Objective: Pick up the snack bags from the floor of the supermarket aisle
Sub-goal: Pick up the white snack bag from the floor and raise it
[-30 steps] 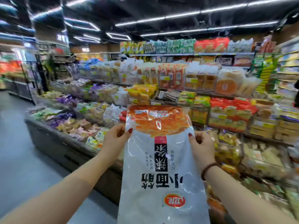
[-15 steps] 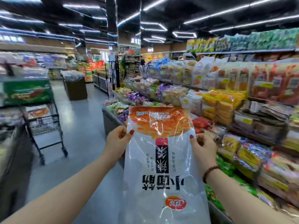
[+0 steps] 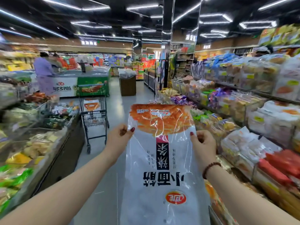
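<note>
- Way over to the left of the snack bag [image 3: 162,159] there's a long low display bin [image 3: 65,159] piled with packets. It's all pretty blurry, so I can't make out what they are.
- Further back on that side of the bag, a person in purple [image 3: 43,73] stands at a green-and-white freezer chest [image 3: 92,82].
- Just left of the bag and a bit further down the aisle, a shopping cart [image 3: 94,117] sits on the grey floor [image 3: 116,103]. There's a packet with orange print [image 3: 91,105] in it.
- Left hand [image 3: 118,138] pinches the bag's left edge, with the thumb on the front and the fingers curled round behind.
- The bag itself is big and white, with an orange food picture at the far end, black lettering that's upside down from here, and a red-and-yellow logo near the bottom. It's held up in the air between both hands, well clear of the floor.
- Right hand [image 3: 203,143] has the same grip on the bag's right edge, thumb on the front. There's a dark beaded bracelet [image 3: 211,168] on that wrist.
- Right of the bag, shelves [image 3: 259,94] run down the aisle, crammed with bagged snacks.
</note>
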Available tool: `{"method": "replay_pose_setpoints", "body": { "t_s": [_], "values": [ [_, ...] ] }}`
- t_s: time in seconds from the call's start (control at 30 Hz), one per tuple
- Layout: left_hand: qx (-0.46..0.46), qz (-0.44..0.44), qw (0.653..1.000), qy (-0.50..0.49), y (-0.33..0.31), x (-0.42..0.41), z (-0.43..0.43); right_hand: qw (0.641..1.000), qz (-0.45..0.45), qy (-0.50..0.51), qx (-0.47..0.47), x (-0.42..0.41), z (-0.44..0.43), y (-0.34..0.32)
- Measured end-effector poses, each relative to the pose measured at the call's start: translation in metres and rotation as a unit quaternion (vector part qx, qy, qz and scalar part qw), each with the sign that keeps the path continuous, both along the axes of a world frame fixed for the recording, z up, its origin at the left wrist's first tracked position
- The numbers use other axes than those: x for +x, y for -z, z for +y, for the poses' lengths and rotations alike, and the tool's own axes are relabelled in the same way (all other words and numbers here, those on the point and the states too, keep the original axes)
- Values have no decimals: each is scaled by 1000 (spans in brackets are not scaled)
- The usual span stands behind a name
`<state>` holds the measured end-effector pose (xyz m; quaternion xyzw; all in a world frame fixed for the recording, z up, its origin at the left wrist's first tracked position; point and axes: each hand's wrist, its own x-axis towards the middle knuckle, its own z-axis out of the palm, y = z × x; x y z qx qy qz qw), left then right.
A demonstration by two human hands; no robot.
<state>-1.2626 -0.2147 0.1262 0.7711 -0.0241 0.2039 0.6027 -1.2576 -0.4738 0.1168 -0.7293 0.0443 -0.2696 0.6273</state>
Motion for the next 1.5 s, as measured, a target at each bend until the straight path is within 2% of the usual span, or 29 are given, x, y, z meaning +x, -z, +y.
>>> {"method": "replay_pose_setpoints", "body": {
  "t_s": [0.33,0.67,0.8,0.93,1.17,1.5],
  "values": [
    [23,9,997,-77,7,117,52,996,23,-85,-16,164,59,12],
    [22,5,995,-100,24,263,183,991,37,-118,-41,329,191,24],
    [57,19,993,-105,27,325,242,989,33,-126,-72,390,245,17],
    [33,20,992,-122,34,380,280,986,37,-134,-93,450,286,20],
    [52,35,983,-171,48,488,336,977,58,-195,-69,581,351,39],
    [106,37,955,-274,37,638,399,957,73,-274,-58,766,433,29]
  ]
}}
